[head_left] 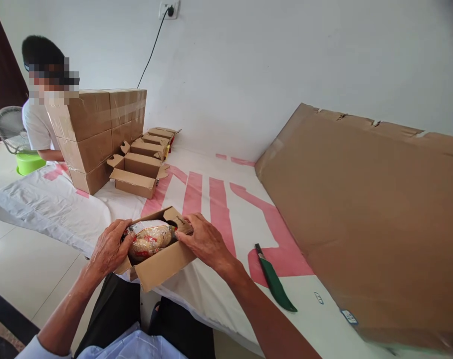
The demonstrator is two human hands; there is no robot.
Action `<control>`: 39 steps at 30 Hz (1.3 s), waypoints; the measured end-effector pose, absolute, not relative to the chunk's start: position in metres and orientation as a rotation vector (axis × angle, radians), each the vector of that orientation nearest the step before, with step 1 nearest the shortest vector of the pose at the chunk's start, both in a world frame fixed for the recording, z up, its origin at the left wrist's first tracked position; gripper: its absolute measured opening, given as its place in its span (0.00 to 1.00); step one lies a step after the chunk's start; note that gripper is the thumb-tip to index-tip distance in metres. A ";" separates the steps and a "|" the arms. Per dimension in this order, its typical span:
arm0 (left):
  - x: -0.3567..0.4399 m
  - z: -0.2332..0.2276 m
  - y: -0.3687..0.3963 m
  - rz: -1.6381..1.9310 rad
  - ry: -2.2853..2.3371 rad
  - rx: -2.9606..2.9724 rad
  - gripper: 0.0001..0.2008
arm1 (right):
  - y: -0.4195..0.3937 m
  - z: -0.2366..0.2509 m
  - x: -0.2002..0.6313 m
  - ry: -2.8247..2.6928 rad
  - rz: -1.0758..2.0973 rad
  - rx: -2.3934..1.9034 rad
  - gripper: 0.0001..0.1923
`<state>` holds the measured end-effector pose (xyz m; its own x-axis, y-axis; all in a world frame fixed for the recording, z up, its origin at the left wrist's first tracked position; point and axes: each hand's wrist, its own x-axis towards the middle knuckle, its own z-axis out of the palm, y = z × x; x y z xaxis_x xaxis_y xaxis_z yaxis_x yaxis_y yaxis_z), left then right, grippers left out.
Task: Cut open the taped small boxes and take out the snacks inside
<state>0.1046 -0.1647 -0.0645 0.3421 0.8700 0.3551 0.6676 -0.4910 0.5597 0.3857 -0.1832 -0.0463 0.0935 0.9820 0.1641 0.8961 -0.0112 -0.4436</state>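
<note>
An open cardboard box [166, 267] sits at the near edge of the cloth-covered table, its flaps spread. Inside lies a shiny plastic packet [149, 239] with white and red print and a pale golden, lumpy content, perhaps noodle cakes. My left hand [112, 247] is closed around the box's left end, with its thumb against the packet. On the right end, my right hand [206, 242] grips the wall and flap, its fingertips close to the packet's edge. The lower part of the packet is hidden inside the box.
Several open boxes [136, 172] stand in a row beside stacked, taped cartons [94, 142]. A green-sheathed knife [275, 281] lies to the right. A large cardboard sheet [368, 214] leans along the right side. Behind the cartons sits another person [41, 124], near a fan [11, 129].
</note>
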 end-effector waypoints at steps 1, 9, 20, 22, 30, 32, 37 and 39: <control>0.105 -0.065 -0.168 0.915 1.391 2.282 0.16 | -0.181 -0.045 0.384 -1.866 0.258 -1.947 0.13; 0.105 -0.060 -0.191 0.880 1.598 2.303 0.14 | -0.151 -0.052 0.384 -1.845 0.315 -1.606 0.17; 0.110 -0.063 -0.218 0.919 1.541 2.373 0.21 | -0.084 -0.077 0.390 -1.578 0.792 -1.504 0.22; 0.109 -0.063 -0.223 0.883 1.551 2.392 0.24 | -0.081 -0.082 0.383 -1.588 0.808 -1.501 0.20; 0.093 -0.044 -0.221 0.653 1.522 2.460 0.21 | -0.102 -0.070 0.374 -1.469 0.442 -1.515 0.12; 0.095 -0.038 -0.220 0.648 1.500 2.488 0.19 | -0.122 -0.060 0.373 -1.581 0.233 -1.450 0.12; 0.107 -0.031 -0.225 0.556 1.511 2.498 0.16 | -0.158 -0.049 0.372 -2.102 0.093 -1.386 0.12; 0.105 -0.030 -0.223 0.564 1.512 2.481 0.15 | -0.165 -0.051 0.376 -2.161 0.190 -1.473 0.14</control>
<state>0.1048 -0.2227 -0.0300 0.4101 0.8841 0.2242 0.8150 -0.4655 0.3450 0.3757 -0.1649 -0.0510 -0.2789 0.9007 0.3331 0.8289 0.4010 -0.3901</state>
